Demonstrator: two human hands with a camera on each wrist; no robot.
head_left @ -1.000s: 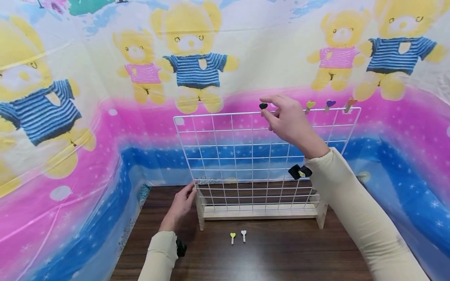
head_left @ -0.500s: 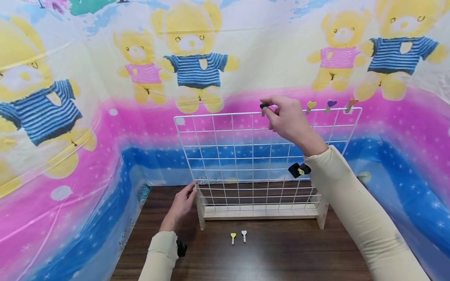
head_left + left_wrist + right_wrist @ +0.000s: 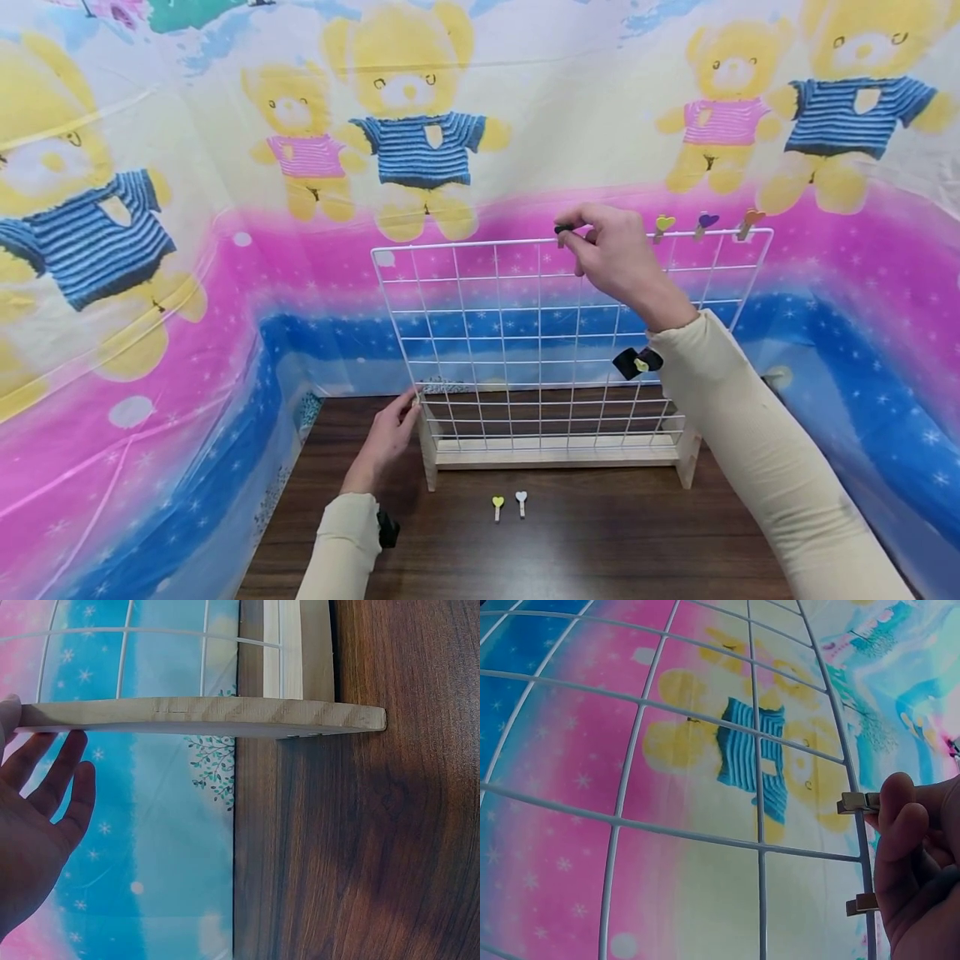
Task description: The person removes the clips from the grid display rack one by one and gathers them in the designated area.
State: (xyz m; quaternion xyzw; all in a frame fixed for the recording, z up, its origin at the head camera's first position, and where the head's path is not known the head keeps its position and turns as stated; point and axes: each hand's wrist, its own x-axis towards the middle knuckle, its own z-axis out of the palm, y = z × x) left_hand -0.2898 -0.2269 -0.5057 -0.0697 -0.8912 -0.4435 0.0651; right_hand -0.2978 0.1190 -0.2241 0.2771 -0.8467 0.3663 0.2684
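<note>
A white wire grid rack (image 3: 480,337) stands on wooden feet. My right hand (image 3: 618,254) pinches a clothespin with a black heart (image 3: 562,229) at the grid's top wire. In the right wrist view its wooden jaws (image 3: 853,802) lie across that wire, partly hidden by the fingers. A second wooden clothespin (image 3: 862,903) sits on the same wire beside the hand. My left hand (image 3: 388,433) holds the upper end of the rack's left wooden side piece (image 3: 202,712) between thumb and fingers; the other fingers hang loosely below it.
Clothespins with a yellow heart (image 3: 664,223), a purple heart (image 3: 707,221) and an orange heart (image 3: 752,219) sit along the top wire at right. A yellow-heart clothespin (image 3: 497,507) and a white-heart clothespin (image 3: 521,503) lie on the wooden table (image 3: 585,542). Bear-print cloth (image 3: 555,108) hangs behind.
The right hand's fingers have closed in on the black-heart clothespin, which has tipped and sunk slightly at the top wire. The left hand has kept its place.
</note>
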